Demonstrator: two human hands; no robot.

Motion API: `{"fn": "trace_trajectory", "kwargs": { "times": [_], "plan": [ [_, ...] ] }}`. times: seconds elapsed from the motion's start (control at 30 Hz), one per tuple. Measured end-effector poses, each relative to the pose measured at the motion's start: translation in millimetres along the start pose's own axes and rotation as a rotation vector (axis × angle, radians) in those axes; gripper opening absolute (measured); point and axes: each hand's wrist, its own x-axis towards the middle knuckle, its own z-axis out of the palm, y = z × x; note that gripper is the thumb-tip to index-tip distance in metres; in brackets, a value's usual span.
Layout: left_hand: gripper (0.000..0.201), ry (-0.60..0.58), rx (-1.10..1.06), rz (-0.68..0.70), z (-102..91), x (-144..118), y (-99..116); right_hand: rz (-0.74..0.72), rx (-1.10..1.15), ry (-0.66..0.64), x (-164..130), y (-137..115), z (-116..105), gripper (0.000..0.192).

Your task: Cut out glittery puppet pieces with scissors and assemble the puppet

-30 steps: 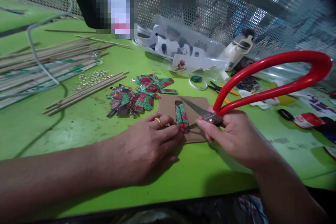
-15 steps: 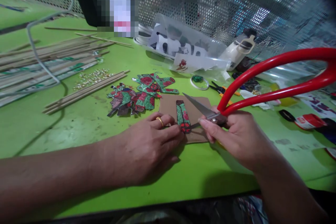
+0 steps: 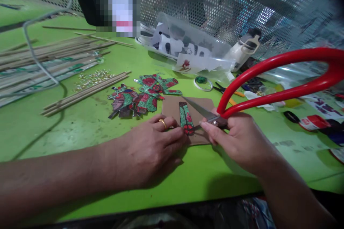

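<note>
Currently the left hand (image 3: 150, 150) lies palm down on the green table (image 3: 80, 132), fingers spread nearly flat, fingertips (image 3: 180, 132) pressing the lower end of a narrow red-and-green cutout strip (image 3: 185, 117). It grips nothing. The strip lies lengthwise on a brown cardboard piece (image 3: 172, 109) at the table's near centre. The right hand (image 3: 239, 141) is closed around the pivot of the red-handled scissors (image 3: 282, 78) — thumb and forefinger pinched at the blade base. The blades are parted: one tip touches the strip's lower end, the other points up and left over the cardboard. More painted cutouts (image 3: 142, 94) lie just left of the cardboard — beyond them a bundle of wooden sticks (image 3: 86, 91) and a scatter of small brass pieces (image 3: 92, 78).
</note>
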Motion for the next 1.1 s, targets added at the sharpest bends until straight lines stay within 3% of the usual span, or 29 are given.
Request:
{"fn": "trace_trajectory", "kwargs": {
  "times": [0.23,0.63,0.77,0.97,1.1],
  "plan": [
    [0.024,0.032,0.011,0.015,0.5,-1,0,-0.022,-0.086,-0.017,2,-2,1,0.033],
    [0.029,-0.006,0.007,-0.016,-0.8,0,0,-0.029,-0.039,-0.058,4,-3,2,0.042],
    [0.030,-0.008,-0.001,-0.022,-0.1,1,0,-0.028,0.039,-0.071,4,1,-3,0.037],
    [0.029,-0.055,-0.084,-0.059,-2.7,2,-4,-0.016,0.069,-0.085,4,6,-4,0.037],
    [0.026,-0.003,-0.155,-0.059,-7.5,4,-9,-0.092,0.064,-0.065,4,7,-4,0.035]
  ]
}}
